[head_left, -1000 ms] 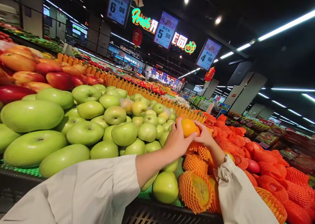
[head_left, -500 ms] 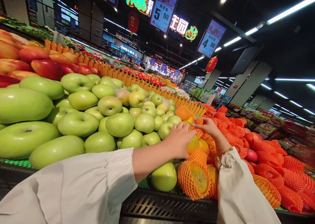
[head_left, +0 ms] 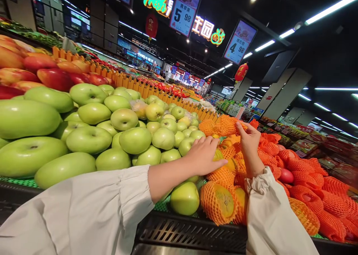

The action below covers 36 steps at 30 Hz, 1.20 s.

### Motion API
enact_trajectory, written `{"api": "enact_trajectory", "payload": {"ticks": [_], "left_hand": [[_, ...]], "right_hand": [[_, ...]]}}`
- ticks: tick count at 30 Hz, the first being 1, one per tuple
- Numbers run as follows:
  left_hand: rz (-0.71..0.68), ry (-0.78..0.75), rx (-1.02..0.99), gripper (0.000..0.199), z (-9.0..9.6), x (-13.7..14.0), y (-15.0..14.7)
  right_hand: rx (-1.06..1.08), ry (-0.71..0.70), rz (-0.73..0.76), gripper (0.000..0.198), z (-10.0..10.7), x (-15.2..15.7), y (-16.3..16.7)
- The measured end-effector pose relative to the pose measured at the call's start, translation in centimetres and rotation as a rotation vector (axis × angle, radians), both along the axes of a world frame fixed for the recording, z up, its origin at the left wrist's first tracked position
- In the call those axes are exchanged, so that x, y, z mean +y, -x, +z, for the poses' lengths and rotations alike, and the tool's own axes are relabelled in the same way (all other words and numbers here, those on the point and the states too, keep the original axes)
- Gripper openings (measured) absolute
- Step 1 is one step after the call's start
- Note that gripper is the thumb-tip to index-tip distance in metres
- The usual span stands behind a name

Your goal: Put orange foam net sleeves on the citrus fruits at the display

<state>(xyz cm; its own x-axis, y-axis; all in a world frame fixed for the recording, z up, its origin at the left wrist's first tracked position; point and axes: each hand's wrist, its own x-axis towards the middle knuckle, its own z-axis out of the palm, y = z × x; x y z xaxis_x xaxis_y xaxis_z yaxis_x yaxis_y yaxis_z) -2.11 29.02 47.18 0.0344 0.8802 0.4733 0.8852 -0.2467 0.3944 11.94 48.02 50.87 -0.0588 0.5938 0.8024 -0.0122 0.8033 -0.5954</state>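
My left hand lies palm down over the heap of oranges, fingers stretched out and thumb apart, partly covering a bare yellowish orange. Beyond it, my right hand pinches the right end of an orange foam net sleeve between thumb and fingers. Whether fruit sits inside that sleeve I cannot tell. More netted oranges lie under both wrists, among them a large netted orange at the front edge. Next to my left forearm rests a green apple.
Green apples are piled to the left, with red apples behind them. Fruit in red foam nets fills the right side. A low orange picket divider runs behind; a black crate edge borders the front.
My right hand has risen and moved slightly right, and the foam net sleeve now shows in its pinch. My left hand has shifted slightly left, its fingers still extended over the oranges.
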Motion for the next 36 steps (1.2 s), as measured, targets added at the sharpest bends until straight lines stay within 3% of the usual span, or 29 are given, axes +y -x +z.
{"api": "enact_trajectory", "payload": {"ticks": [6,9,15,22,28,32,36], "left_hand": [[0.125,-0.173,-0.304,0.065,0.4,0.1,-0.1],[0.143,-0.244,-0.371,0.059,0.5,0.1,0.0],[0.228,-0.212,-0.296,0.027,0.8,0.0,0.4],[0.246,-0.242,-0.299,0.019,0.5,0.4,0.6],[0.276,-0.299,-0.301,0.009,0.9,0.3,0.7],[0.149,-0.301,-0.311,0.012,0.9,0.2,0.5],[-0.007,-0.311,-0.192,0.015,0.6,-0.1,0.2]], "right_hand": [[0.126,0.344,0.416,0.042,-0.2,-1.3,1.3],[0.098,0.392,0.509,0.040,-0.5,-1.5,1.6],[-0.050,0.371,0.543,0.041,-0.5,-2.5,1.3],[-0.165,0.303,0.549,0.055,0.1,-3.6,0.8],[-0.101,0.363,0.601,0.050,0.1,-3.3,1.4],[-0.184,0.328,0.600,0.051,-0.1,-3.8,1.4],[-0.188,0.297,0.582,0.059,0.0,-4.9,1.5]]}}
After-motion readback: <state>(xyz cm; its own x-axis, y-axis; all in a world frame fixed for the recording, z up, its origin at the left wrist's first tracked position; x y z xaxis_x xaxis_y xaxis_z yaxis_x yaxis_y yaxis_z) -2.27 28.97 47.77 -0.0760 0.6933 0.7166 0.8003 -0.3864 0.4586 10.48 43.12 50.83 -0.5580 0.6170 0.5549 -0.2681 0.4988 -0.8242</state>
